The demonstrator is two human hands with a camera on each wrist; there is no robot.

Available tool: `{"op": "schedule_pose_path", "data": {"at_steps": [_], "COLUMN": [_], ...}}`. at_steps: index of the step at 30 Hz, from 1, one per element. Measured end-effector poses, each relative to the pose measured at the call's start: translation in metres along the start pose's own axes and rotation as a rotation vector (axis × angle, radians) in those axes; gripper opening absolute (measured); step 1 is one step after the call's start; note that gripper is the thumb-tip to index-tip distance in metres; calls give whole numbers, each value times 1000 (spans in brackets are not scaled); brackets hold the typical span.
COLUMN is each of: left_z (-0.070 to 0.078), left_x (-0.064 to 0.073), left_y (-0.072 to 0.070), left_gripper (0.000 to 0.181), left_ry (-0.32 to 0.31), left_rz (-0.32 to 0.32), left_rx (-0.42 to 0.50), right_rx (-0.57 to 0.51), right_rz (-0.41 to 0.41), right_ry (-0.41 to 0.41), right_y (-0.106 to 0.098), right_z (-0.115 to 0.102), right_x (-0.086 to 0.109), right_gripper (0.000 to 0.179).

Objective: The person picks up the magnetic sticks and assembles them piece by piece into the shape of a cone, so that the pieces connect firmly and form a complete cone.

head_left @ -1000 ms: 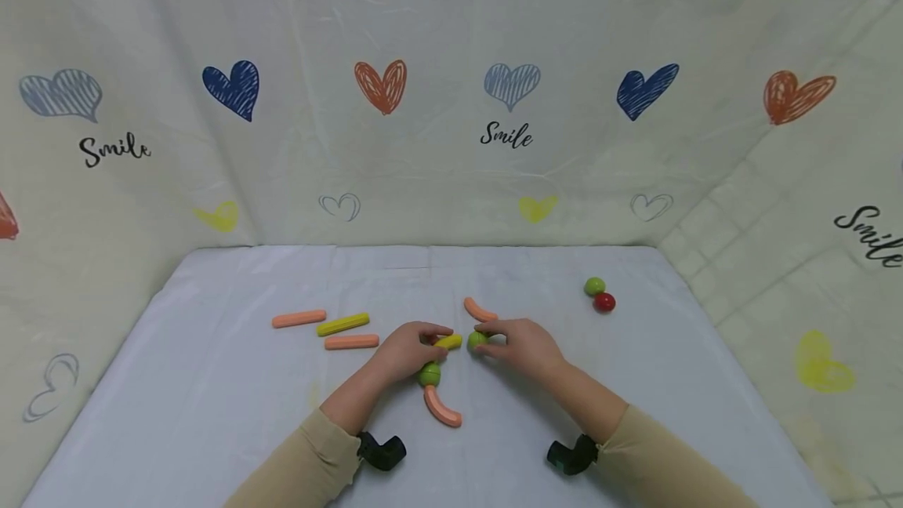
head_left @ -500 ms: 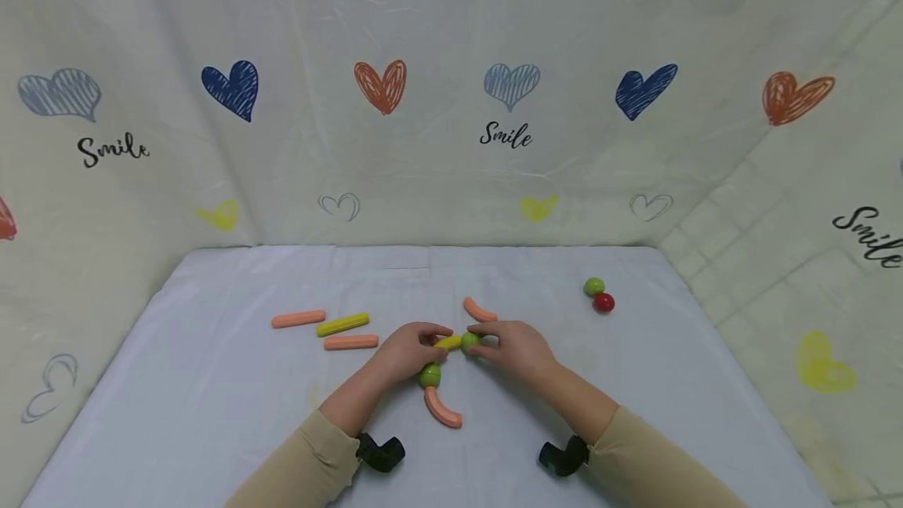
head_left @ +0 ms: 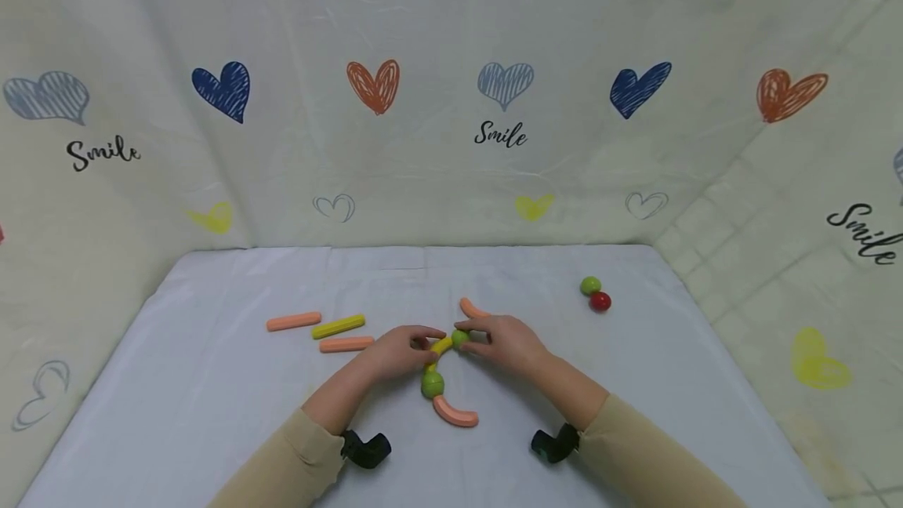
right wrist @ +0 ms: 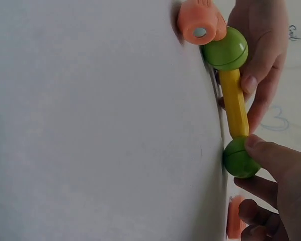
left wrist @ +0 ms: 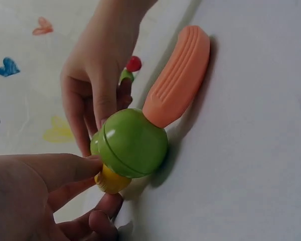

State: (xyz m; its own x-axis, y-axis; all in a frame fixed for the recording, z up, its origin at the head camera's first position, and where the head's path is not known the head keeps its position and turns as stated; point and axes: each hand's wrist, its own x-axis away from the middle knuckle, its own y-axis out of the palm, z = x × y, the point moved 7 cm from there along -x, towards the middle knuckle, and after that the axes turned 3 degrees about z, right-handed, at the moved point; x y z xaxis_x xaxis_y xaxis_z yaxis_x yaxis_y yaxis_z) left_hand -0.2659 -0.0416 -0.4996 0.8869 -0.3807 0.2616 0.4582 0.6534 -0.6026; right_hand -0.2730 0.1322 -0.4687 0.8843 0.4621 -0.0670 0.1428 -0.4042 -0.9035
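Starting at the left, we see an orange bar (head_left: 293,321), then a yellow bar (head_left: 339,326), then a second orange bar (head_left: 346,344), all lying loose on the white cloth (head_left: 212,414). Next comes the left hand (head_left: 398,351), thumb and fingers closed in a pinch on a yellow stick (head_left: 441,347). At that stick's near end sits the lower green ball (head_left: 433,384), and from it a curved orange stick (head_left: 455,414) runs off along the cloth; in the right wrist view we notice a pale round disc (right wrist: 199,32) on its free end.

The yellow stick's other end meets the upper green ball (head_left: 460,338), which the right hand (head_left: 511,343) pinches between thumb and forefinger. Just behind that hand lies another curved orange stick (head_left: 471,307), partly covered. Well apart at the far right, a third green ball (head_left: 590,285) touches a red ball (head_left: 600,302).

We judge the step in hand to be joining the upper ball to the yellow stick. As we read it, the next move calls for a steady left pinch while the ball seats squarely, then a gentle release that doesn't twist the chain.
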Motion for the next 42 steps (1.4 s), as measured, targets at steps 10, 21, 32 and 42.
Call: {"op": "schedule_pose_path", "data": {"at_steps": [10, 21, 32, 42], "left_z": [-5, -11, -12, -6], "left_x": [9, 10, 9, 9], "left_y": [1, 0, 0, 0], "left_gripper": [45, 46, 44, 45], "left_ry": [-5, -9, -1, 3], "left_rz": [-20, -14, -6, -10], "left_rx": [93, 106, 98, 89], "right_rx": [2, -4, -11, 32], "right_rz": [-88, -107, -125, -219], "right_ry": [-54, -129, -103, -47], "right_y": [4, -2, -34, -29], "right_z": [-4, -7, 14, 33], "right_x": [-8, -11, -21, -32], "right_gripper": [39, 40, 34, 37]}}
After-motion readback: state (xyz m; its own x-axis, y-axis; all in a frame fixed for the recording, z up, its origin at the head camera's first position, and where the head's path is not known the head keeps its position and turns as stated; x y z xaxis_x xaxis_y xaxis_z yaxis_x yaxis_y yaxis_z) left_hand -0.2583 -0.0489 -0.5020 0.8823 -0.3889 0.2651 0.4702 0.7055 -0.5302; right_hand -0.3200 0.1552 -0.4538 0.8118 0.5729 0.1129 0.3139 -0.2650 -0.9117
